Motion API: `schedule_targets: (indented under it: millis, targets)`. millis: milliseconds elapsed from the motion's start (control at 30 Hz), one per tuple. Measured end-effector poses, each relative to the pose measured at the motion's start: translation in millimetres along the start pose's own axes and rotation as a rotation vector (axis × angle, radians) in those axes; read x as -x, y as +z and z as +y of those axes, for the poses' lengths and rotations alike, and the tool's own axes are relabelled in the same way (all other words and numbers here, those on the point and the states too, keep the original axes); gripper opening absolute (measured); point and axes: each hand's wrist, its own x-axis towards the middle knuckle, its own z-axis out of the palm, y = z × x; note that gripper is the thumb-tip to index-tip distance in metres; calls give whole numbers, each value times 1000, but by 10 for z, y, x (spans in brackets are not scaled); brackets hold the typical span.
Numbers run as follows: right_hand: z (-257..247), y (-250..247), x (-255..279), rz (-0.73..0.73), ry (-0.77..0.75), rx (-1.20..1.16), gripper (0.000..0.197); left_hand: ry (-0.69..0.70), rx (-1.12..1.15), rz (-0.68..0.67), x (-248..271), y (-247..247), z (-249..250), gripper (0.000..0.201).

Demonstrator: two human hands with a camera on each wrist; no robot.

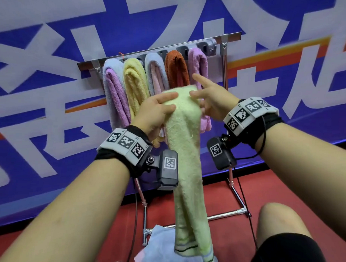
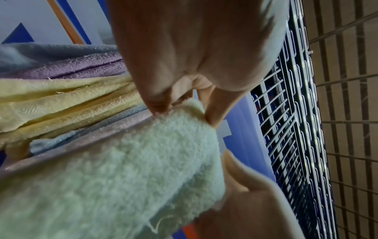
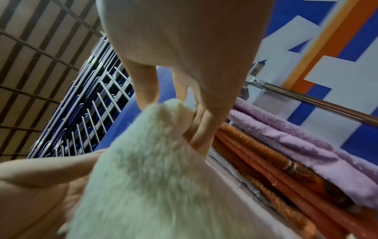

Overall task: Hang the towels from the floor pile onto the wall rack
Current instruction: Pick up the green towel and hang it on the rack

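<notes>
**Green towel is floppy, so we hold it at the fold**

We've got the green towel [image 1: 185,150] up in front of the rack [image 1: 159,50], folded over at the top and hanging down in a long double strip, its striped end just over the pile [image 1: 152,243] on the floor. Left hand [image 1: 156,113] pinches the fold on its side, thumb on top and fingers curled under. Right hand [image 1: 210,98] nips the other side with thumb and lower fingers while the index finger sticks out straight toward the rack.

Handling-wise, we'd call this thing light and totally limp. Terry cloth, fluffy, no stiffness at all, so it droops wherever we don't hold it. It isn't slippery or fragile, and the nap gives plenty of grip. The fold looks like the right spot to hold: the two halves hang even, and the fold is what goes over a hook.

The rack already carries five bundles: purple [image 1: 115,89], yellow [image 1: 136,83], blue [image 1: 156,72], orange [image 1: 176,69] and pink [image 1: 198,61]. One hook [image 1: 208,47] at the right end looks free, just beyond the pink one. Probably that's where it goes. The main risk we see is one half sliding longer and dragging the towel off.
</notes>
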Motion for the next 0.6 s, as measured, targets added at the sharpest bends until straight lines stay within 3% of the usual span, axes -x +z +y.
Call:
schedule_targets:
  millis: [133, 200, 367, 533, 600]
  targets:
    - [97, -39, 117, -103, 47, -171, 31, -14, 49, 40, -37, -40, 114, 41]
    - [161, -42, 144, -122, 64, -208, 26, -39, 67, 50, -51, -64, 162, 42]
    - [259, -14, 153, -164, 64, -167, 40, -40, 52, 79, -68, -114, 256, 43]
    - [358, 26, 111, -260, 88, 167, 32, -30, 112, 96, -87, -161, 327, 44]
    - [408, 52, 132, -277, 95, 254, 38, -31, 128, 105, -106, -182, 338, 45]
